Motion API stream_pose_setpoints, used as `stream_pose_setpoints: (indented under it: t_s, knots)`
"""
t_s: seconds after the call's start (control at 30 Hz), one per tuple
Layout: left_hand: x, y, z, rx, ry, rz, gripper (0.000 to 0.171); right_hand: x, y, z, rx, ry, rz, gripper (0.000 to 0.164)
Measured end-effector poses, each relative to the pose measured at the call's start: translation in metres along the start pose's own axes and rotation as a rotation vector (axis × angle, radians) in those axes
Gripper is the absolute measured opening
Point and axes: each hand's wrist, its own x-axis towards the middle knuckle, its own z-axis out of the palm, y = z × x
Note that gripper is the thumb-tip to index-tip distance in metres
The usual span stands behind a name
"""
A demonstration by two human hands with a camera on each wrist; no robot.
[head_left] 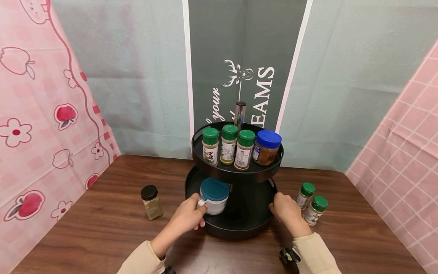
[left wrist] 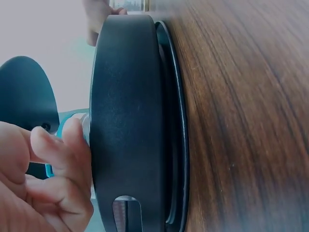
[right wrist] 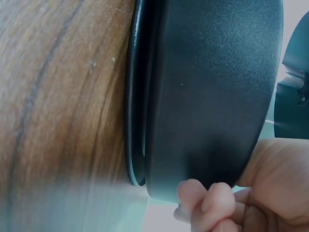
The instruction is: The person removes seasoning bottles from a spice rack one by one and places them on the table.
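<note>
One tiered black tray [head_left: 236,176] stands before "EAMS" lettering [head_left: 263,95].

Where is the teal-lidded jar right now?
In the head view, the jar is in the left part of the lower tray, its handle pinched by the left hand.

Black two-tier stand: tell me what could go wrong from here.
1. The left hand grips the teal-lidded jar at one side; raised, it might knock the upper tray.
2. The right hand holds the rim of the lower tray; a hard tug could topple the three green-capped bottles standing above.
3. Two more green-capped shakers stand close beside the right wrist, so swinging outward may tip them.
</note>
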Motion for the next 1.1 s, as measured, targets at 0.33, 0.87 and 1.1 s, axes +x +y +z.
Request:
stream_pose_setpoints:
  t_s: [0.33,0.87,1.1]
  knots:
    - [0.000,-0.006,0.001,-0.304,-0.033,-0.035,0.008,0.000,-0.001,0.000,0.000,0.012,0.006,0.025]
    - [0.000,-0.012,0.001,-0.402,0.079,-0.058,0.014,-0.002,-0.002,-0.001,-0.017,0.015,-0.001,0.026]
    - [-0.002,-0.011,-0.001,-0.417,0.079,-0.067,0.014,0.000,-0.002,0.000,-0.021,0.010,0.009,0.026]
